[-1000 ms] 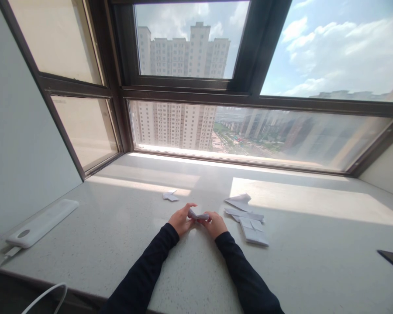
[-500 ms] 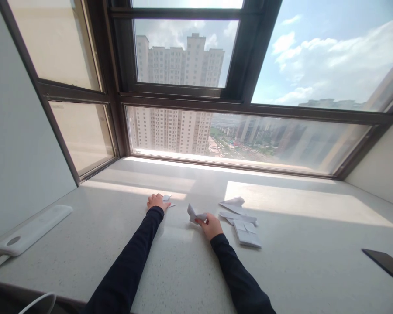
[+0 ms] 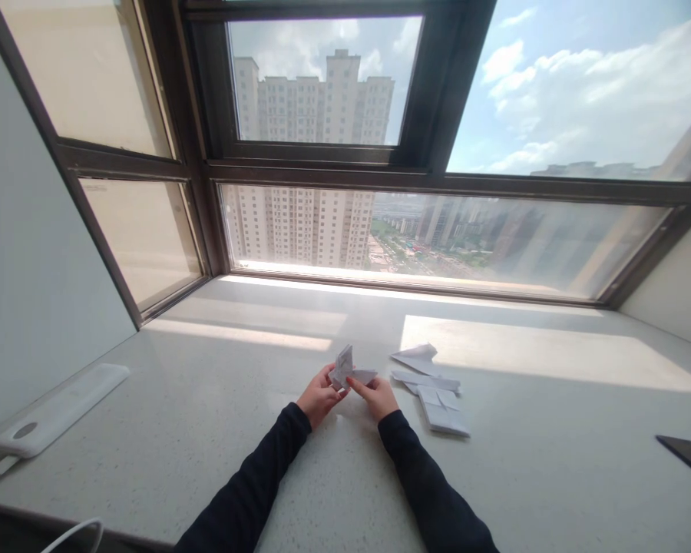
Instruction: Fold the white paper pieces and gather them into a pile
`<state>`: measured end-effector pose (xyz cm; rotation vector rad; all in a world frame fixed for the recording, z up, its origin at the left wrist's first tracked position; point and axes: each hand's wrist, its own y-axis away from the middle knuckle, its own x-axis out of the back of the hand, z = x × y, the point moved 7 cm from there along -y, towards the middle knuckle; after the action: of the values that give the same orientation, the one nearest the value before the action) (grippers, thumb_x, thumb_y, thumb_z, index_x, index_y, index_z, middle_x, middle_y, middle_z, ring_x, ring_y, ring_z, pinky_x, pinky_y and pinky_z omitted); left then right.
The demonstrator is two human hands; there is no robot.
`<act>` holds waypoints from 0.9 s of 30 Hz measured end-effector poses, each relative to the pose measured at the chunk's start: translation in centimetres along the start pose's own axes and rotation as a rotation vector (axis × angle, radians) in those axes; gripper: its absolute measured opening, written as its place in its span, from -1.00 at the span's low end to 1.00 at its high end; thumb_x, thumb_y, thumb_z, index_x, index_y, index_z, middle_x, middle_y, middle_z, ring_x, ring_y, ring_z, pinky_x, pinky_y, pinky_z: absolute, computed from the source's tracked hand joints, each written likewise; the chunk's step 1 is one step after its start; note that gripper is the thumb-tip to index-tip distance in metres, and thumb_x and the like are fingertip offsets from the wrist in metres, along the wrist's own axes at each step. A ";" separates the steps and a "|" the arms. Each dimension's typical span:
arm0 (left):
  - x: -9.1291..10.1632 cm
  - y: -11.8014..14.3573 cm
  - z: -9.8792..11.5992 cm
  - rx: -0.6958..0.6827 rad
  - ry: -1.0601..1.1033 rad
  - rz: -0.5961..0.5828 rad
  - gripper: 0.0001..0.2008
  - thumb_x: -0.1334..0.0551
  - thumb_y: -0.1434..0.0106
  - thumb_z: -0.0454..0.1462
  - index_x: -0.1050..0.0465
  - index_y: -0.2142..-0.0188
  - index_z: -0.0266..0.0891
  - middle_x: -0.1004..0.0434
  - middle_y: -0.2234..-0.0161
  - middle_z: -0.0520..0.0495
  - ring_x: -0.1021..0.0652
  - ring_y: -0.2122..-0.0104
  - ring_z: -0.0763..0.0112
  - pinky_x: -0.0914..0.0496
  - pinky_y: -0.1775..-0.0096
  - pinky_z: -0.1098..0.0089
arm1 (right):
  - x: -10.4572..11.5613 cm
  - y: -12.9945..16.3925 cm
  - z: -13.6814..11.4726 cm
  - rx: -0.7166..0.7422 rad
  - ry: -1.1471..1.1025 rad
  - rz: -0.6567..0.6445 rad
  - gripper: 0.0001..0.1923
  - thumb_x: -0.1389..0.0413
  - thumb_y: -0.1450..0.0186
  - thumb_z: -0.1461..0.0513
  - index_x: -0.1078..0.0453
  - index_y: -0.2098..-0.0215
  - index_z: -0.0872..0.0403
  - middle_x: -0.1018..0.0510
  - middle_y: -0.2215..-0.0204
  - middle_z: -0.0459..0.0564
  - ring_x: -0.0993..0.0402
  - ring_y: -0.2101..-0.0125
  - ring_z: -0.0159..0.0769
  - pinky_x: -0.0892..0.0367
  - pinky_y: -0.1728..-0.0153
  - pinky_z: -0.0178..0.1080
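Observation:
Both hands meet over the middle of the pale speckled sill. My left hand [image 3: 321,395] is closed on white folded paper [image 3: 343,362], which stands up between the fingers. From the right, my right hand [image 3: 381,398] pinches the same folded paper, thumb on its near side; a flat point of paper sticks out above these fingers. Whether this is one piece or two together, I cannot tell. Just right of my right hand lie a paper plane [image 3: 418,356], a long narrow folded paper [image 3: 429,382] and a square folded paper packet [image 3: 443,409], the last two overlapping.
A white power strip [image 3: 61,409] with a plug and cable lies along the left side of the sill [image 3: 553,461]. A dark flat object [image 3: 688,457] is at the right edge. Dark-framed windows [image 3: 322,170] stand behind, with sunlight patches before them.
My left hand has left the far left spot, where it was on a paper piece, and moved right to my right hand. No paper shows at that spot now. Both hands now hold folded paper.

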<state>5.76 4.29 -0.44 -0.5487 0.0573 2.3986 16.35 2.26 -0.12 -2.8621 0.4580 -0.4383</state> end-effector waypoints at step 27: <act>0.3 0.6 2.4 -0.242 -0.477 0.073 -0.59 -0.19 0.03 -0.33 -0.19 0.14 -0.18 -0.35 0.28 -0.07 -0.38 0.25 0.40 -0.24 0.16 0.35 | 0.7 0.5 -1.7 0.087 0.371 0.029 -0.87 -0.09 0.07 0.20 -0.30 0.70 0.08 -0.33 0.72 -0.11 -0.21 0.60 -0.37 -0.15 0.51 -0.31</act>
<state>4.28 4.45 1.53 -0.0673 -0.4304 2.5609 16.29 1.29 1.55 -2.6880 0.5245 -0.9657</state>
